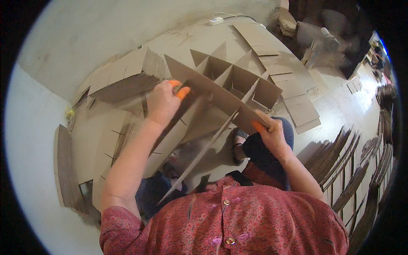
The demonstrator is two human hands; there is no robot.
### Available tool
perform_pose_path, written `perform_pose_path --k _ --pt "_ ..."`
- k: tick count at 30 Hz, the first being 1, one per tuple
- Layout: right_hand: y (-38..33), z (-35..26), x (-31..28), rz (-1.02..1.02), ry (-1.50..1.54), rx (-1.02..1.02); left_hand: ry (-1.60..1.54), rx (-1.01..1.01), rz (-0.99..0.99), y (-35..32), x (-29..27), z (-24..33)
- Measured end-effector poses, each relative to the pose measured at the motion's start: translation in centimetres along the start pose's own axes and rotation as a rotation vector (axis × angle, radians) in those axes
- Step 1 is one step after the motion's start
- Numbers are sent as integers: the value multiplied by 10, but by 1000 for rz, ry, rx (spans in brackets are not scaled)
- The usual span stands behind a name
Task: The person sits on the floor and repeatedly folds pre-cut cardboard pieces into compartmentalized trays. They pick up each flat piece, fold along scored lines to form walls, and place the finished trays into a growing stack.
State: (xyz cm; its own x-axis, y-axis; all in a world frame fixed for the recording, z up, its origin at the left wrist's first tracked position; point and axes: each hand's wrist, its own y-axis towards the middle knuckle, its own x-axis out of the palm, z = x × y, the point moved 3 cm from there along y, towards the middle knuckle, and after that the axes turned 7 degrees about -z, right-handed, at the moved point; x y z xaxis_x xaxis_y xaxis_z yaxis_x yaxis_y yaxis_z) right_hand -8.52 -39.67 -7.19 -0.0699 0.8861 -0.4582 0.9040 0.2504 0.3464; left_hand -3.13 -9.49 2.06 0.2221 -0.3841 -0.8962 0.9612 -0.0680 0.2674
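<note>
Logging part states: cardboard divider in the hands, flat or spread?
Spread: the cardboard divider has crossed panels standing apart, with open gaps between.

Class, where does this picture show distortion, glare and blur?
Head view throughout: fisheye distortion, with curved edges and black corners; glare whitening the pale glossy floor at right; soft blur, perhaps motion, on near-side panels of the brown cardboard grid divider.

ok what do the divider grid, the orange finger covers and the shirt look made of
Grid: matte brown cardboard, judging by its flat, interlocking build. Covers: likely rubber, smooth-looking, from the snug fit; plastic possible. Shirt: soft patterned cloth, shown by its folds; fibre unclear.
</note>
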Motion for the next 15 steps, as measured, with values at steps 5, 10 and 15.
perform_pose_path --k 5,10,15 --pt "6 -23 -6 -169 -270 -125 58 -162 -323 14 14 -39" --pt "14 -49 -17 -295 -347 -161 151 -157 -283 19 22 -53" --pt "22 -46 -4 -414 -358 -130 -34 -182 -372 16 27 -61"
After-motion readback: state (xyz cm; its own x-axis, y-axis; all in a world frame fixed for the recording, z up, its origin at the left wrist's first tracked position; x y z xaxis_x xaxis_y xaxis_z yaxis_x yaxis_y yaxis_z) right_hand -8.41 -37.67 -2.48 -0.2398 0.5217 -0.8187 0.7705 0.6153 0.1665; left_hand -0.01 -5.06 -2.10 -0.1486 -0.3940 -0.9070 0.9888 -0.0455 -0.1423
